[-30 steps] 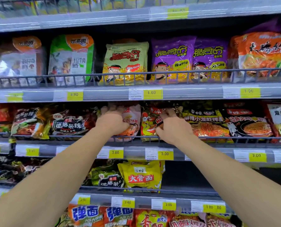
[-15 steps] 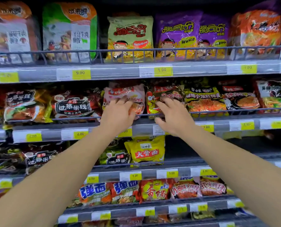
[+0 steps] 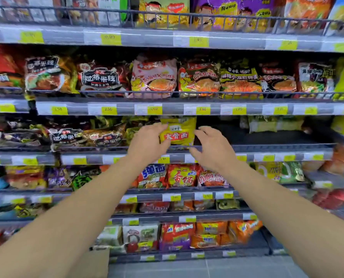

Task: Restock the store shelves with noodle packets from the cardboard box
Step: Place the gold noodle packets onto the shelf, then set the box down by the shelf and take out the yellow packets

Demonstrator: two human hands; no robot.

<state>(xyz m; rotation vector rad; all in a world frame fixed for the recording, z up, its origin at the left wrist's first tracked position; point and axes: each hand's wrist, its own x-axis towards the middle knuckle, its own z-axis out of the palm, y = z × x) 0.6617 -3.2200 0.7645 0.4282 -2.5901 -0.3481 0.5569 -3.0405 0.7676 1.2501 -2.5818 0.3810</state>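
Note:
A yellow noodle packet (image 3: 177, 133) stands behind the wire rail of the third shelf (image 3: 267, 148). My left hand (image 3: 147, 143) is at its left edge, with loosely curved fingers touching the top left corner. Just off the packet's right edge is my right hand (image 3: 212, 149), fingers relaxed and holding nothing. A brown corner of the cardboard box (image 3: 98, 263) shows low down between my forearms.
Noodle packets fill the shelves above and below, each behind a wire rail with yellow price tags. A pink packet (image 3: 154, 77) sits on the shelf above. Right of the yellow packet the shelf floor (image 3: 277, 137) is dark and bare. Grey floor tiles (image 3: 207, 267) lie below.
Both hands have dropped from the pink and red packets one shelf up to the yellow packet on the shelf below. The view has tilted down with them.

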